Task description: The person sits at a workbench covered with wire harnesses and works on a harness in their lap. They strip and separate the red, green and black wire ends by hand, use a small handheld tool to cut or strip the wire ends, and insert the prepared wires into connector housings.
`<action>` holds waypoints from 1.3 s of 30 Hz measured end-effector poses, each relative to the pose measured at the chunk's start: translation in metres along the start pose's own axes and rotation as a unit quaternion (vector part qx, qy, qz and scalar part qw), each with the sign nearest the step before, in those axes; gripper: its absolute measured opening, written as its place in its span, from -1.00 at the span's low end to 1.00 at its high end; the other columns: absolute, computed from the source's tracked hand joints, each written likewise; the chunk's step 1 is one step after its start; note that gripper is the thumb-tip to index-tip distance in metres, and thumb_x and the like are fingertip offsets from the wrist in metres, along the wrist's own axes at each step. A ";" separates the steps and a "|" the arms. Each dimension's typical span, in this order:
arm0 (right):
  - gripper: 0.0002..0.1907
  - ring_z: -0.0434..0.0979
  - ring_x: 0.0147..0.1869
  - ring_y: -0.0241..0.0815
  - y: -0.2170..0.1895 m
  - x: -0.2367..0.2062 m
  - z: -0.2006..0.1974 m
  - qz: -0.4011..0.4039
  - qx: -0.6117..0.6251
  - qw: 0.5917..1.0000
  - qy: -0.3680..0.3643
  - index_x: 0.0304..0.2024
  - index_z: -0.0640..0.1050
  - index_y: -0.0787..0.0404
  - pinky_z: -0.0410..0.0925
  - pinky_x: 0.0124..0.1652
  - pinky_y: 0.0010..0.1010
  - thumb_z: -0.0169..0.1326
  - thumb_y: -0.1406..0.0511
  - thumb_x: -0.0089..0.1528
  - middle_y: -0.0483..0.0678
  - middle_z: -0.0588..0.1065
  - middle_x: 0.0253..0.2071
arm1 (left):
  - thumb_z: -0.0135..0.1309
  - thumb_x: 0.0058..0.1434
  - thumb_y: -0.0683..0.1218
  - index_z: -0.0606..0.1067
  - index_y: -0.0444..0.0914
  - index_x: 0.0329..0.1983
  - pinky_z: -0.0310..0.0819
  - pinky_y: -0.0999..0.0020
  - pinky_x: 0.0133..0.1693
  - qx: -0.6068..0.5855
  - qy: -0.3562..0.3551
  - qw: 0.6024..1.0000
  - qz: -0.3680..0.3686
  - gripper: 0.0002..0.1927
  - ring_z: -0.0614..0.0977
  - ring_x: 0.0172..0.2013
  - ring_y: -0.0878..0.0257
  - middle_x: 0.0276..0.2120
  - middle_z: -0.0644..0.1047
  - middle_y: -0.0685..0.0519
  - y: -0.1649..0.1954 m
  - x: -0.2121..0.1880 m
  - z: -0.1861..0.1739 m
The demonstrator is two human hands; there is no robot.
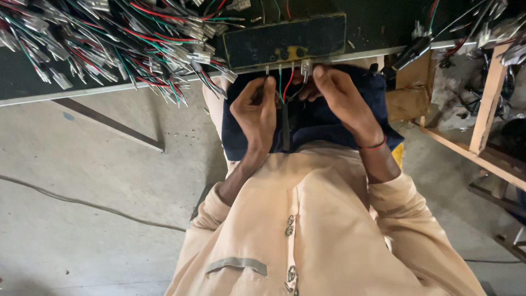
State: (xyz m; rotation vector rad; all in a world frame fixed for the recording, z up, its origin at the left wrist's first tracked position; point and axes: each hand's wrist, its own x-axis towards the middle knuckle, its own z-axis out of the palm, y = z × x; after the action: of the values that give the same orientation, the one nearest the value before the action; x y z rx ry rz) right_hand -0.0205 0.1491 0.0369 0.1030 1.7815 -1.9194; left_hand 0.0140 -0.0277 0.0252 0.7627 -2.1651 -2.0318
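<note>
Directly below the edge of the surface (33, 93), two bare hands work close together over a dark blue cloth (323, 123) spread on the person's lap. Left hand (256, 109) has its fingers (268, 90) curled and pinched shut around a small wire harness (285, 90), a bundle in which three coloured leads can be counted: one green, one red and one black, joining into a single dark sleeve that hangs down between the hands. Right hand (339, 93) has its fingers bent in toward the same bundle, the tips touching the wires near one pale connector (306, 68) at their upper ends; whether it truly grips them cannot be told. Just above, on the surface, lies one dark rectangular board (285, 38) with a yellow patch and a few round holes along its lower edge. To the left of it a large heap of finished wire harnesses (126, 44) with clear-sleeved terminals covers the surface, too many to count. One red band (373, 146) circles the right wrist. A wooden frame (487, 104) stands at the right.
</note>
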 end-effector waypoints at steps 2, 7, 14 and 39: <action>-0.60 0.57 -0.16 -0.37 -0.003 -0.001 -0.003 -0.008 -0.013 1.000 -0.026 0.01 0.59 0.31 0.41 -0.13 -0.51 -0.02 0.10 0.43 -0.11 0.61 -0.17 | 0.18 0.36 -0.15 0.59 -0.43 -0.26 0.23 0.52 -0.49 -0.019 -0.006 1.000 0.000 -0.81 0.39 -0.52 0.51 -0.56 0.47 0.19 0.003 -0.003 0.000; -0.70 0.60 -0.16 -0.33 0.003 0.010 0.005 -0.001 -0.017 1.000 0.012 -0.04 0.62 0.36 0.47 -0.15 -0.51 0.14 0.21 0.38 -0.06 0.62 -0.20 | 0.18 0.35 -0.15 0.60 -0.43 -0.23 0.31 0.53 -0.47 -0.013 -0.007 1.000 -0.001 -0.81 0.44 -0.51 0.50 -0.54 0.52 0.16 0.010 -0.005 0.000; -0.69 0.64 -0.08 -0.24 0.014 0.007 -0.006 0.012 0.025 0.999 -0.041 0.06 0.61 0.29 0.47 -0.05 -0.47 -0.05 0.23 0.48 -0.06 0.64 -0.10 | 0.19 0.35 -0.14 0.60 -0.44 -0.26 0.22 0.52 -0.51 -0.018 -0.011 1.000 -0.010 -0.79 0.40 -0.55 0.51 -0.58 0.48 0.18 0.005 0.001 -0.001; -0.73 0.67 -0.15 -0.18 0.019 -0.024 -0.089 0.037 -0.307 0.930 -0.199 -0.04 0.45 0.19 0.47 -0.16 -0.35 0.04 0.17 0.31 -0.02 0.61 -0.26 | 0.20 0.28 -0.18 0.56 -0.14 -0.12 0.51 0.19 -0.08 0.301 -0.041 0.830 0.467 -0.87 0.67 -0.18 0.14 -0.21 0.62 0.09 0.091 -0.045 -0.024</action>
State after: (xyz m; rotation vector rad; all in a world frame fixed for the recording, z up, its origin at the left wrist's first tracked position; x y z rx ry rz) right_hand -0.0173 0.2407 0.0171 -0.4042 1.9546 -1.1452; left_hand 0.0349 -0.0313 0.1272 -0.3802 -2.4743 -0.9041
